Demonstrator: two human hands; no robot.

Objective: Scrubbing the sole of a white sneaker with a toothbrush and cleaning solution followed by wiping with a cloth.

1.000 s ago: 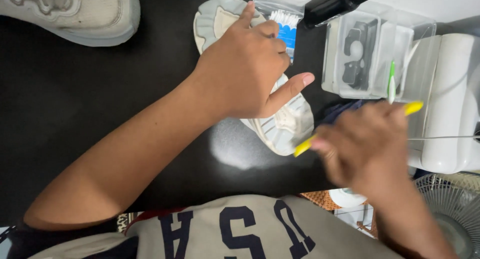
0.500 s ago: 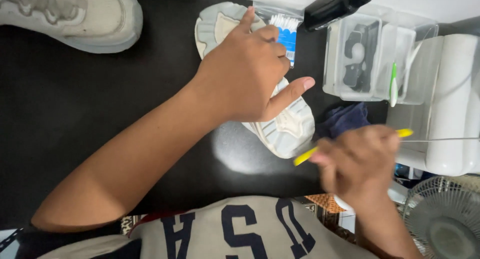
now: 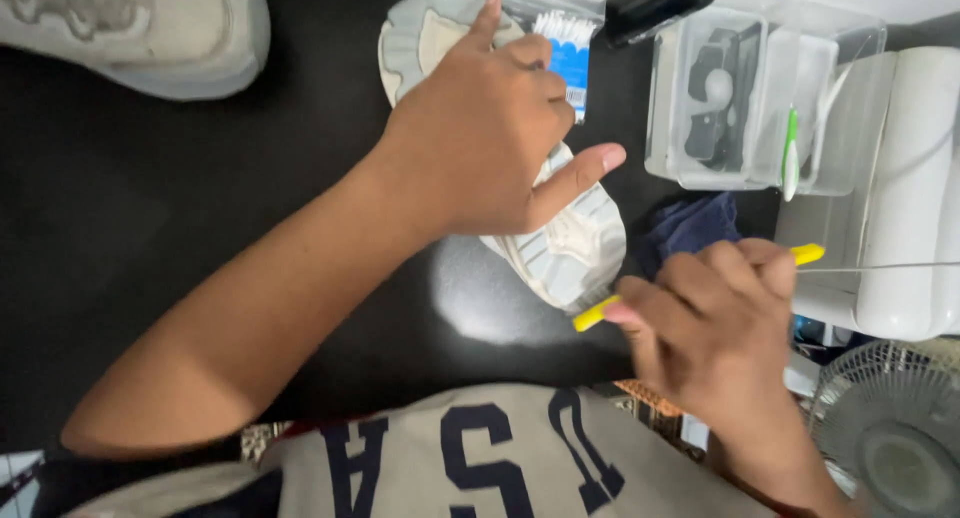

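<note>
Left hand [image 3: 480, 128] fingers pressed down on upturned pale grey rubber-soled sneaker [image 3: 560, 238] on black counter [image 3: 180, 208]. Right hand [image 3: 715, 328] fingers closed around thin yellow plastic tool [image 3: 592, 314], tip just below sneaker heel.

Pale grey-white shoe [image 3: 560, 228] upside down on black table [image 3: 150, 208], ridged sole up, toe toward viewer, pinned under left hand [image 3: 490, 138]. Thin yellow tool [image 3: 592, 315] gripped in right hand [image 3: 715, 328], tip just beside toe.
</note>
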